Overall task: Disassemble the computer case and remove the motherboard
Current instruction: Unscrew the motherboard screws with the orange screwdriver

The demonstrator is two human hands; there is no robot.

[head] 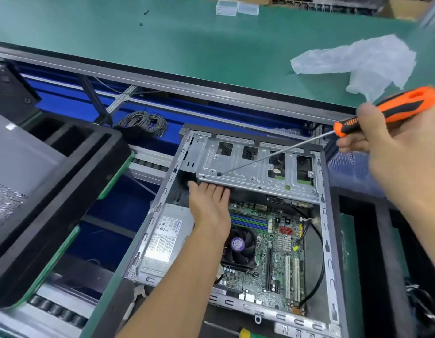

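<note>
Nearest, the motherboard (pixel 267 252) lies flat and uncovered in the floor of the open computer case (pixel 329 240), beside the power supply (pixel 162 235) (its cables apparently still attached), so it is not yet free to lift out. Just beyond it the left hand (pixel 209 203) reaches in with fingers straight and together, fingertips pressed under the edge of the metal drive cage (pixel 255 167), probably to steady it. Farther up, the right hand (pixel 392 152) grips 1 orange-handled screwdriver (pixel 372 115), its long shaft slanting down to a screw hole on the cage.
</note>
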